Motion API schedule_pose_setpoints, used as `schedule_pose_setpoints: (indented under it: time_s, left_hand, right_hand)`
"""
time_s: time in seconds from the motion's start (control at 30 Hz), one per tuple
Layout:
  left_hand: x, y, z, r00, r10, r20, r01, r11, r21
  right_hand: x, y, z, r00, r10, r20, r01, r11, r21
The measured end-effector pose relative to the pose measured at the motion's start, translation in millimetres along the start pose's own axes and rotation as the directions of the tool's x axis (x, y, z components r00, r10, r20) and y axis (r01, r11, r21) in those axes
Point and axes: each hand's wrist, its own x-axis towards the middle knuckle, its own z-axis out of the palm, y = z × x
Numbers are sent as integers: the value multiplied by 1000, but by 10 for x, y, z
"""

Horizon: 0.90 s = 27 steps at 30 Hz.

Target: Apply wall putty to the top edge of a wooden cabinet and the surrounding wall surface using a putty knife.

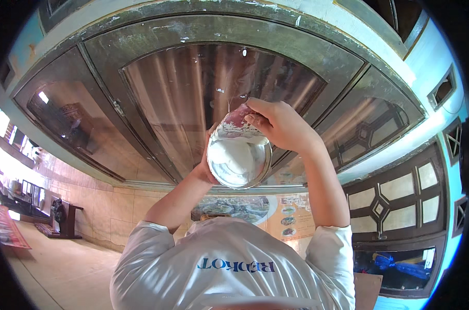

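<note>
A round can (268, 164) of thick white paint (233, 157) is held up in front of me, its mouth facing me. My left hand (207, 168) is closed round the can's left side, most of its fingers hidden behind it. At the can's far rim, my right hand (276, 124) grips a broad, dark-red brush-like tool (237, 118) caked with white paint. The tool's lower end reaches into the can's mouth. Its exact kind is hard to make out.
Close ahead stands a dark wooden window frame (193, 31) with glass panes (177, 77), spotted with white paint. A dark panelled door (400, 201) is at the right. Tiled floor (64, 258) stretches left, with a dark statue (58, 212) on it.
</note>
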Motion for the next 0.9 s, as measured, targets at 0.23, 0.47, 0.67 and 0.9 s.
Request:
schedule_pose_setpoints:
  time_s: [0.23,0.47,0.67,0.9]
  left_hand:
    - [-102,30,-286,996,-21,-84,34,986,164]
    - [-184,-21,-263,990,-92,110,88,995,41]
    - [-224,22,-102,998,-22,-54,22,1000,-17]
    - [-219,11,-180,991,-92,-93,78,986,-144]
  right_hand:
    - [129,-15,-3,938,-312,148,306,950,65]
    - [141,-154,-21,930,-215,300,257,960,-108]
    - [91,-198,54,933,-288,217,274,957,95]
    - [111,-321,57,892,-287,349,313,950,-20]
